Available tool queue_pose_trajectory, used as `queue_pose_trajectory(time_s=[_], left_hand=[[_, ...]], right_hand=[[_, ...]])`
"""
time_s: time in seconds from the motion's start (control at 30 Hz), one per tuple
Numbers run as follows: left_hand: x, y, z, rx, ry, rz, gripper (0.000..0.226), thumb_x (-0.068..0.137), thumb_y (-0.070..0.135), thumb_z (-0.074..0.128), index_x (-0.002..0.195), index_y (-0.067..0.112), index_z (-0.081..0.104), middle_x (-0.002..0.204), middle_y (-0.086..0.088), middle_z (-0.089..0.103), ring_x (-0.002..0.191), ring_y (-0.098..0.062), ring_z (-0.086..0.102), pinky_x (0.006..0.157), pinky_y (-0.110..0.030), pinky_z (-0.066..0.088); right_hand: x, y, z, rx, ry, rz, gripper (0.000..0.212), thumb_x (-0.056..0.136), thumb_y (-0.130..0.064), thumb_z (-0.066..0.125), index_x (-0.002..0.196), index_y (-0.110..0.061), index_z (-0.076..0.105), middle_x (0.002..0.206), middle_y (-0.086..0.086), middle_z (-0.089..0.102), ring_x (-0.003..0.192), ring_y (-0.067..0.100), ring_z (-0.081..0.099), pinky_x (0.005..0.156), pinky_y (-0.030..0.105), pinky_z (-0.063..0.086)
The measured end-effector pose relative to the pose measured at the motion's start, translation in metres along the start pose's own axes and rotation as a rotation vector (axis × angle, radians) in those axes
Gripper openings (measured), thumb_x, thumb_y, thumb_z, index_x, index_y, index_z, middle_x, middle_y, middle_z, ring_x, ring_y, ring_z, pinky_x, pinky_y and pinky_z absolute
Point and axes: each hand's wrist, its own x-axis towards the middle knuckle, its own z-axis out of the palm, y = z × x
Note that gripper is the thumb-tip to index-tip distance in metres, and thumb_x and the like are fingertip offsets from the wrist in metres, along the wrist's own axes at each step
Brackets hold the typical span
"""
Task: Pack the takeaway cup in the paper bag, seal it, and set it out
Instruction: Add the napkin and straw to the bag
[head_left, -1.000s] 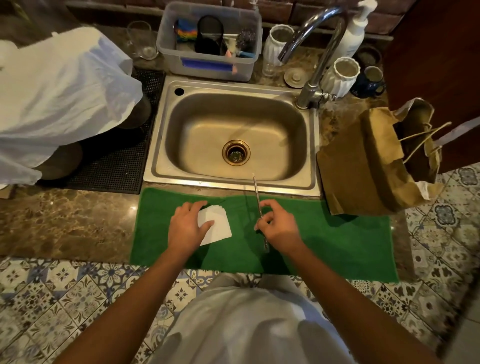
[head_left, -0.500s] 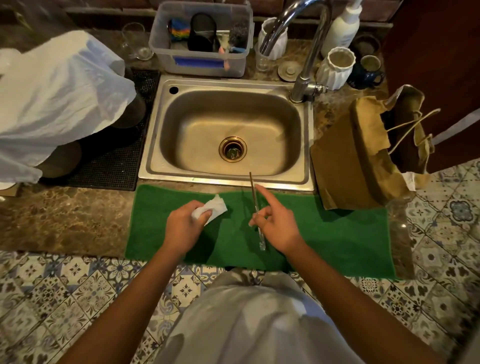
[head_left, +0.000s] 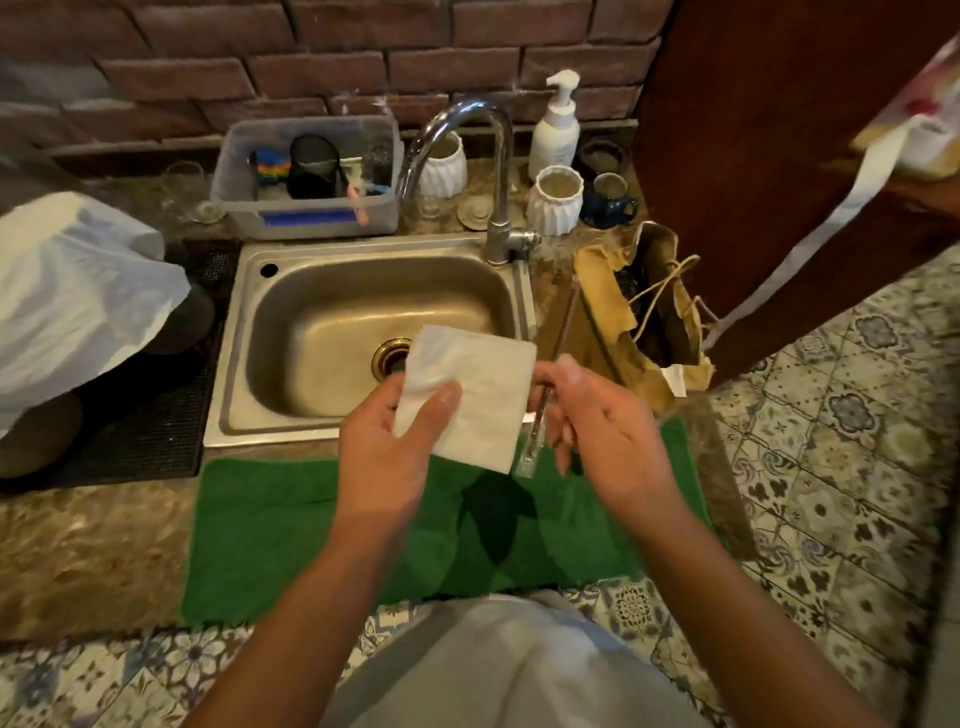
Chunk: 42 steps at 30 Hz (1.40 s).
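My left hand (head_left: 387, 447) holds a white paper napkin (head_left: 478, 389) up over the front of the sink, thumb on its face. Beside it my right hand (head_left: 602, 431) grips a long thin wrapped straw (head_left: 532, 441) that hangs down between the fingers, partly hidden by the napkin. The brown paper bag (head_left: 602, 322) with string handles stands open on the counter to the right of the sink, something dark inside it. I cannot make out the takeaway cup itself.
A steel sink (head_left: 239, 384) with a curved tap (head_left: 488, 156) lies ahead. A green cloth (head_left: 291, 530) covers the counter's front edge. A white plastic bag (head_left: 78, 296) sits on a black mat at left. A plastic tub (head_left: 311, 213), white pots and a soap pump stand behind.
Both hands rose from the green cloth, lifting the napkin and the straw off it. The napkin now hangs unfolded and flat. My view tilted up toward the brick wall.
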Motion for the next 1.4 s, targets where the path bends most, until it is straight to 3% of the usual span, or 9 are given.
queue_pose_trajectory(time_s=[0.2, 0.4, 0.57, 0.7, 0.83, 0.97, 1.1, 1.23, 1.4], left_hand=[[0.007, 0.007, 0.072, 0.019, -0.083, 0.091, 0.013, 0.091, 0.034, 0.074, 0.103, 0.039, 0.076, 0.104, 0.006, 0.080, 0.095, -0.014, 0.077, 0.074, -0.031, 0.063], [0.025, -0.005, 0.128, 0.041, -0.132, 0.111, 0.027, 0.093, 0.044, 0.066, 0.119, 0.036, 0.067, 0.112, 0.010, 0.078, 0.098, -0.005, 0.074, 0.070, -0.018, 0.059], [0.063, -0.031, 0.173, 0.883, -0.226, 0.326, 0.074, 0.094, 0.055, 0.058, 0.157, 0.040, 0.023, 0.166, 0.006, 0.029, 0.139, -0.019, 0.050, 0.098, -0.042, 0.050], [0.094, -0.041, 0.203, 1.215, -0.216, 0.246, 0.093, 0.090, 0.039, 0.072, 0.159, 0.037, 0.010, 0.172, -0.002, 0.009, 0.129, -0.034, 0.058, 0.080, -0.041, 0.053], [0.108, -0.040, 0.201, 1.044, -0.113, 0.260, 0.087, 0.090, 0.006, 0.062, 0.161, 0.033, 0.020, 0.166, 0.000, 0.033, 0.139, -0.029, 0.049, 0.092, -0.041, 0.050], [0.100, -0.041, 0.188, 0.952, -0.026, 0.299, 0.084, 0.094, 0.006, 0.053, 0.162, 0.040, 0.017, 0.126, -0.012, 0.070, 0.097, -0.033, 0.068, 0.075, -0.041, 0.055], [0.096, -0.046, 0.177, 0.777, -0.025, 0.173, 0.075, 0.098, 0.009, 0.051, 0.158, 0.046, 0.027, 0.126, -0.009, 0.071, 0.100, -0.023, 0.067, 0.083, -0.037, 0.057], [0.092, -0.053, 0.172, 0.561, -0.020, 0.074, 0.072, 0.099, 0.008, 0.051, 0.154, 0.051, 0.033, 0.134, 0.006, 0.067, 0.107, -0.007, 0.066, 0.094, -0.034, 0.057], [0.082, -0.058, 0.175, 0.585, -0.005, 0.085, 0.074, 0.099, 0.012, 0.053, 0.155, 0.052, 0.027, 0.136, 0.005, 0.068, 0.117, -0.018, 0.066, 0.100, -0.040, 0.055]], right_hand=[[0.006, -0.022, -0.034, 0.143, 0.165, 0.007, 0.019, 0.099, -0.019, 0.070, 0.112, -0.032, 0.075, 0.098, -0.009, 0.081, 0.087, 0.014, 0.078, 0.069, 0.027, 0.065], [0.020, -0.012, -0.105, 0.143, 0.311, -0.010, 0.019, 0.099, -0.021, 0.070, 0.112, -0.032, 0.078, 0.107, -0.012, 0.080, 0.099, 0.009, 0.077, 0.081, 0.033, 0.065], [0.044, -0.009, -0.168, 0.101, 0.485, -0.043, 0.017, 0.098, -0.026, 0.071, 0.111, -0.035, 0.078, 0.099, -0.019, 0.081, 0.093, 0.008, 0.078, 0.076, 0.037, 0.067], [0.062, 0.004, -0.193, 0.079, 0.468, -0.015, 0.020, 0.096, -0.030, 0.070, 0.114, -0.029, 0.080, 0.099, -0.019, 0.080, 0.095, 0.007, 0.078, 0.081, 0.052, 0.066], [0.077, 0.014, -0.198, 0.063, 0.382, -0.041, 0.018, 0.098, -0.025, 0.070, 0.112, -0.032, 0.079, 0.102, -0.016, 0.081, 0.096, 0.007, 0.078, 0.084, 0.040, 0.066], [0.096, 0.017, -0.192, 0.079, 0.345, -0.055, 0.020, 0.098, -0.021, 0.070, 0.114, -0.026, 0.080, 0.100, -0.016, 0.082, 0.095, 0.005, 0.078, 0.079, 0.025, 0.064], [0.108, 0.017, -0.181, 0.026, 0.280, -0.029, 0.020, 0.099, -0.020, 0.068, 0.114, -0.027, 0.080, 0.098, -0.014, 0.081, 0.092, 0.004, 0.077, 0.073, 0.023, 0.061], [0.105, 0.025, -0.167, -0.356, 0.116, 0.025, 0.025, 0.102, -0.020, 0.065, 0.124, -0.020, 0.077, 0.109, -0.006, 0.077, 0.088, 0.004, 0.069, 0.081, 0.029, 0.060], [0.104, 0.016, -0.158, -0.456, 0.026, -0.058, 0.026, 0.100, -0.020, 0.066, 0.122, -0.021, 0.079, 0.099, -0.008, 0.075, 0.083, 0.003, 0.065, 0.068, 0.017, 0.044]])
